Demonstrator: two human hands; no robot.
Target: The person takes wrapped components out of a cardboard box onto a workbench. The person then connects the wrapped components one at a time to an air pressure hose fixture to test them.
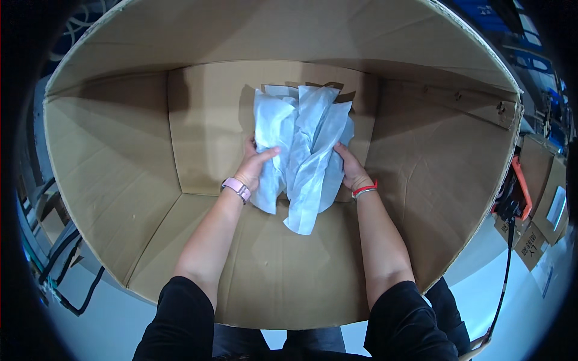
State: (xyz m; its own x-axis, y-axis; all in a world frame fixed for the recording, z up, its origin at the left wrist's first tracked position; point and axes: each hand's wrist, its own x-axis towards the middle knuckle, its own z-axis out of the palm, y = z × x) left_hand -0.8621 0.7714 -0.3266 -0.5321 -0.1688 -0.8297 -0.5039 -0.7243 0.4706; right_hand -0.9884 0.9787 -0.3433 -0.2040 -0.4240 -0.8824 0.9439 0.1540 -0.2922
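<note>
Black sleeves [183, 319]; left hand [253, 166] and right hand [351, 168] flank white sheets [304, 153].

Thin, wrinkled, bluish-white sheets [304, 153] are bunched together, overlapping, inside a cardboard box [433, 162].

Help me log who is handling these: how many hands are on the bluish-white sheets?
2: the left hand grips the bluish-white sheets at the left, the right hand at the right. Both are partly hidden; no other shows there.
</note>
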